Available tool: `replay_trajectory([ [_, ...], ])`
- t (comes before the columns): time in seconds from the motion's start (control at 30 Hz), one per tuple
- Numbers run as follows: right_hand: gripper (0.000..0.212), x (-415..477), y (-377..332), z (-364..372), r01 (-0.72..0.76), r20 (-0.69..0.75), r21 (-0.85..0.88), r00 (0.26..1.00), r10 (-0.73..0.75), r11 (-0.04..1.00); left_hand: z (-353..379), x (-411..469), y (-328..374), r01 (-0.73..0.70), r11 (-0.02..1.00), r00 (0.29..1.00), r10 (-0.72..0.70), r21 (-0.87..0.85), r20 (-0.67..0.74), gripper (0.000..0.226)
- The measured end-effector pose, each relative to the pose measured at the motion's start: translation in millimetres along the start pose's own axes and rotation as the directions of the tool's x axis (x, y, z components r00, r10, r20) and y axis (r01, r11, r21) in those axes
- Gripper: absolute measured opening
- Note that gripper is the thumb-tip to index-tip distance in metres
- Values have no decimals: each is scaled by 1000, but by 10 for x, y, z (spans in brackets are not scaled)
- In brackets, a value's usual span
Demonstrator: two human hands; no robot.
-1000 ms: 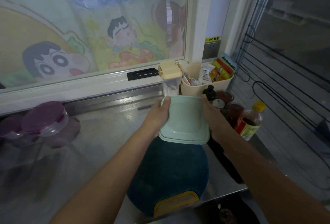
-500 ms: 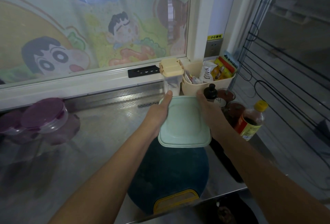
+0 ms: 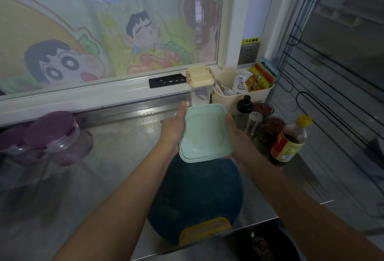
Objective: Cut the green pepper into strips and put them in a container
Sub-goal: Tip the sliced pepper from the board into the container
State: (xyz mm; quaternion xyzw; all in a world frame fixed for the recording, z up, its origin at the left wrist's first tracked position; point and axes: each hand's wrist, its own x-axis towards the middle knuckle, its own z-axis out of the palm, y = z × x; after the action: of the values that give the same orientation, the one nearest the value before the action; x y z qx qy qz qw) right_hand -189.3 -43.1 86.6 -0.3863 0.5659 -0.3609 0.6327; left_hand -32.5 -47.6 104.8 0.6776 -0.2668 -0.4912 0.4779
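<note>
I hold a pale green square container [image 3: 204, 134] with its lid on, above the far edge of a round dark teal cutting board [image 3: 195, 198] that has a yellow handle. My left hand [image 3: 173, 129] grips the container's left side, thumb lying along its edge. My right hand [image 3: 234, 134] grips the right side, its fingers hidden underneath. No green pepper or strips show; the lid hides the container's inside.
The board lies on a steel counter [image 3: 114, 146]. Purple-lidded clear jars [image 3: 52, 129] stand at left. Behind the container are a cream-lidded canister [image 3: 199, 80] and a cream basket [image 3: 259, 94] of packets. Condiment bottles, including a yellow-capped sauce bottle [image 3: 291, 142], crowd the right.
The container has shifted slightly left and away between my hands. Both hands keep their hold on its sides.
</note>
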Motion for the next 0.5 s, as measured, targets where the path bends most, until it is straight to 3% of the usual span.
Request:
replay_trajectory([
  [0.17,48,-8,25,109,39,-107,110,994,-27,993,17,-156,-184,72,997,994,-71,-4,86,74],
  [0.23,54,27,12,136,54,-127,127,991,-38,990,61,-250,-337,68,997,996,-66,-33,60,55],
  [0.37,50,83,15,168,91,-185,5,979,-88,996,114,-373,-543,12,979,1000,-12,-205,4,42],
  [0.5,51,78,8,198,169,-181,-276,958,-224,946,62,-356,-597,-35,974,997,20,-223,-72,51],
])
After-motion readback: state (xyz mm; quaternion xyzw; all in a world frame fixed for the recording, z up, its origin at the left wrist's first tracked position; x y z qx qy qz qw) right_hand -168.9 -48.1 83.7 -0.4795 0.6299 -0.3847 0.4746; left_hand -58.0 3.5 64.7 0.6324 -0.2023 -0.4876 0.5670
